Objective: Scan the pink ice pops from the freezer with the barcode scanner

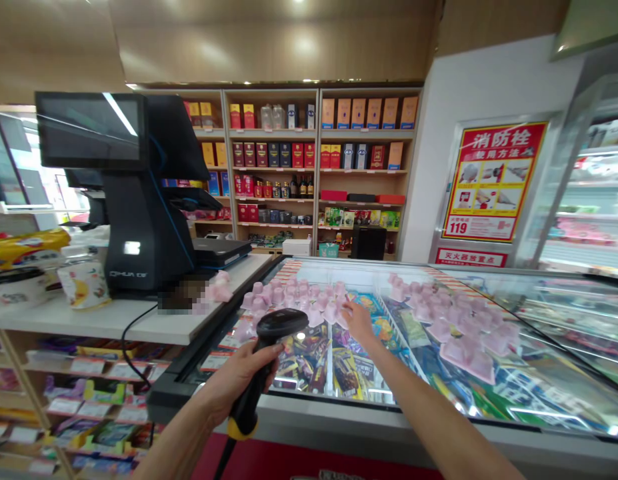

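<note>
My left hand (249,367) is wrapped around the grip of a black and yellow barcode scanner (281,323), held over the near left part of a chest freezer's glass top (293,399). Rows of pink plastic cups (289,293) in joined packs stand on the glass. At the near edge of the left group, the thumb and fingers of my right hand (357,321) are pinched on a pink cup (337,311); part of the contact is hidden. A second group of pink cup packs (453,320) stands further right. Colourful wrapped ice creams (309,363) show below the glass.
Left of the freezer, a white counter (173,327) bears a black checkout terminal (143,220), a printed paper cup (83,283) and another small pink pack (220,287). A black cable (125,347) hangs off the counter. Snack shelves (99,407) are below; shelves of boxed bottles (273,157) line the back.
</note>
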Available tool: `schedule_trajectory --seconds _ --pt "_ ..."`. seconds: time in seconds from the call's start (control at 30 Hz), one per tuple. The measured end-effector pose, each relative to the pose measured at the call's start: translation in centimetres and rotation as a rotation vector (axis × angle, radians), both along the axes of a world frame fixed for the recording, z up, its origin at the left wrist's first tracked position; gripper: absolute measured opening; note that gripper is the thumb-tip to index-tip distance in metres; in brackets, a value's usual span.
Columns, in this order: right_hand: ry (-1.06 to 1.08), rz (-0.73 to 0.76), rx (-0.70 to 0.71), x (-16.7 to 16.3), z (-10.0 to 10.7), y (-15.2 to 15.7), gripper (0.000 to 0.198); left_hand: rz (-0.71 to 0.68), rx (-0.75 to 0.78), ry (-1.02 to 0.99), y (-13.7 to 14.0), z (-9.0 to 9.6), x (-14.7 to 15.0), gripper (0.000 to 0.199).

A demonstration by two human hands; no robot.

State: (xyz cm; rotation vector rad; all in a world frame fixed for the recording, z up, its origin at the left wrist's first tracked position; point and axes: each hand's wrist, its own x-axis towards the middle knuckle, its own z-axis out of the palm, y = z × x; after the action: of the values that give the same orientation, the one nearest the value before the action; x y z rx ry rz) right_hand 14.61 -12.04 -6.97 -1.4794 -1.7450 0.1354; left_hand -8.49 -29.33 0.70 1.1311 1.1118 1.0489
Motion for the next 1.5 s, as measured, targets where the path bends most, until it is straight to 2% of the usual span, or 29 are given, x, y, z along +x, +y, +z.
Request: schedule_trajectory --seconds 0.1,0.2,0.27,0.37,0.47,0.53,0.6,0.7,0.8,0.9,1.0,1.1,1.2,1.3,1.4,1.5 --pt "0.022 0.051 -0.005 -1.9 -0.4 0.1 0.026 0.048 -0.026 0.044 -0.3 0.1 -0.6 0.027" --pt "0.031 0.082 -0.011 -1.1 0.0 -0.1 0.032 0.044 -0.033 0.066 -0.5 0.3 -0.5 0.027" --pt "-0.034 0.016 0.010 1.6 0.7 -0.5 0.034 0.020 -0.029 0.057 -0.5 0.4 0.0 0.027" --pt "-0.200 -0.219 0.045 8.0 1.8 -1.1 0.034 -0.030 -0.018 0.034 -0.5 0.4 0.9 0.026" --pt "-0.337 -0.399 -0.006 13.7 2.2 -1.5 0.038 -0.060 -0.007 0.031 -0.6 0.3 1.6 0.025" --pt "-0.392 -0.456 -0.075 15.8 2.1 -1.4 0.038 -0.054 -0.002 0.030 -0.7 0.3 1.9 0.025" --pt "-0.428 -0.476 -0.127 16.4 1.9 -1.1 0.034 -0.044 0.000 0.020 -0.8 0.3 1.9 0.025" --pt "-0.410 -0.413 -0.105 15.5 1.5 -0.6 0.027 -0.026 -0.008 0.017 -1.1 0.5 1.6 0.026" --pt "-0.229 -0.249 -0.041 13.4 1.4 -0.4 0.021 -0.006 -0.024 0.020 -1.4 0.7 1.5 0.027" --pt "0.235 -0.090 -0.067 10.5 1.6 -0.6 0.019 -0.007 -0.035 0.004 -1.7 0.9 1.8 0.027" --pt "0.775 0.152 -0.152 7.2 2.0 -1.0 0.022 -0.058 -0.011 0.006 -2.2 1.1 2.2 0.026" --pt "1.045 0.337 -0.200 4.7 2.5 -1.3 0.019 -0.117 0.022 0.006 -2.8 1.4 2.4 0.025" --pt "1.141 0.401 -0.205 3.4 2.8 -1.3 0.021 -0.162 0.034 0.003 -3.2 1.8 2.2 0.025" --pt "1.125 0.406 -0.169 3.0 2.8 -1.0 0.024 -0.195 0.046 0.011 -3.4 1.9 1.9 0.025" --pt "1.004 0.356 -0.136 3.3 2.7 -0.6 0.028 -0.168 0.023 -0.009 -3.3 1.9 1.7 0.025" --pt "0.792 0.194 -0.081 4.1 2.3 -0.4 0.031 -0.137 0.024 -0.010 -2.8 1.5 1.5 0.025"
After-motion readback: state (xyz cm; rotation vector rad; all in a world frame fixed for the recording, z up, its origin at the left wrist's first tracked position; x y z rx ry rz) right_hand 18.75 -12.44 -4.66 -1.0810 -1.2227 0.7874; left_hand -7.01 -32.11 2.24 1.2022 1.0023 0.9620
